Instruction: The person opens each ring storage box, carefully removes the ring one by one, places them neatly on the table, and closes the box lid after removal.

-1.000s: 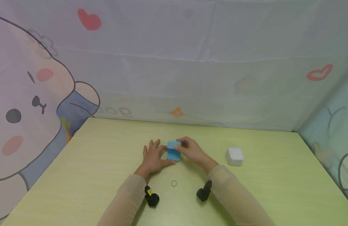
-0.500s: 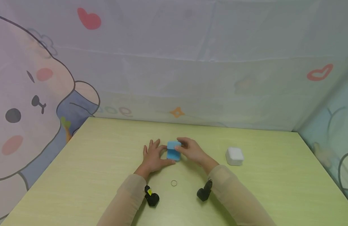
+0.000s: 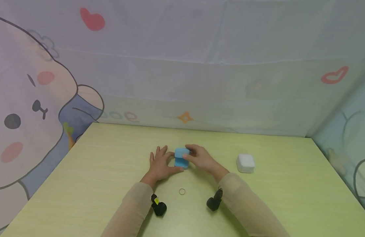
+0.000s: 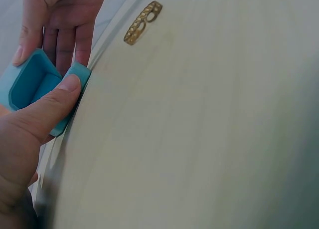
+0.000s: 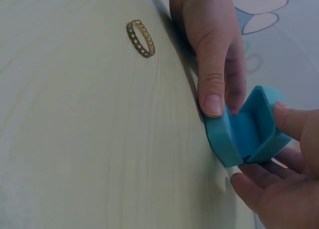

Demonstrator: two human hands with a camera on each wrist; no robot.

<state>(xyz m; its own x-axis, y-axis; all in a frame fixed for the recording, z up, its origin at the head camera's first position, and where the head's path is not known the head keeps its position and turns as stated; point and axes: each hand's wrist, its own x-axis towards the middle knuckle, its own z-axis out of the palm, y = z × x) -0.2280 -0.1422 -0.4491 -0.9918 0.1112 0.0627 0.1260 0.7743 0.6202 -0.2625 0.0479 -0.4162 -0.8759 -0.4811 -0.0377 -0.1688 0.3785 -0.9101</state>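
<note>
- Change over the last second: slight. Front edge of the lid appears a touch lower over the base; the blue box otherwise keeps its place on the surface.
- Left hand: pinching the base, thumb at its near edge, forefinger toward the back; remaining fingers spread.
- Right hand: pinching the lid, thumb on its front edge, fingers behind.
- Ring: unmoved, on the surface between the forearms, well apart from the blue box; neither hand touches it.
- White box: also unmoved, to the right, beyond the right hand.
- Reading: base steadied, lid angle adjusted. Blue box stands part-open, ring outside it. Shift so small that the lid's direction of swing is uncertain.
</note>
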